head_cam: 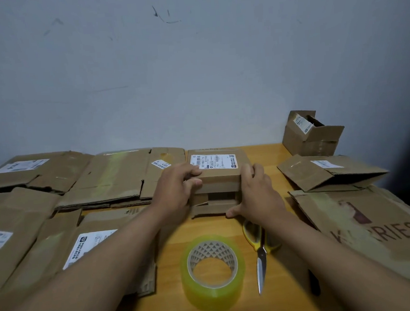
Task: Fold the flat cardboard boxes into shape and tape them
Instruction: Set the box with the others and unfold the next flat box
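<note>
A small cardboard box (219, 179) with a white shipping label on top stands in the middle of the wooden table (270, 152). Its near end flaps are partly folded in, leaving a dark gap. My left hand (177, 187) grips the box's left side, thumb and fingers curled onto its top edge. My right hand (257, 195) grips the right side, with the thumb low on the bottom flap. A roll of clear yellowish tape (213, 271) stands on the table near me. Yellow-handled scissors (260, 252) lie to its right, partly under my right wrist.
Several flattened cardboard boxes (116, 178) cover the table's left half. A large flat printed box (374, 234) and a half-collapsed box (329, 171) lie at the right. An open formed box (311, 136) stands at the back right against the wall.
</note>
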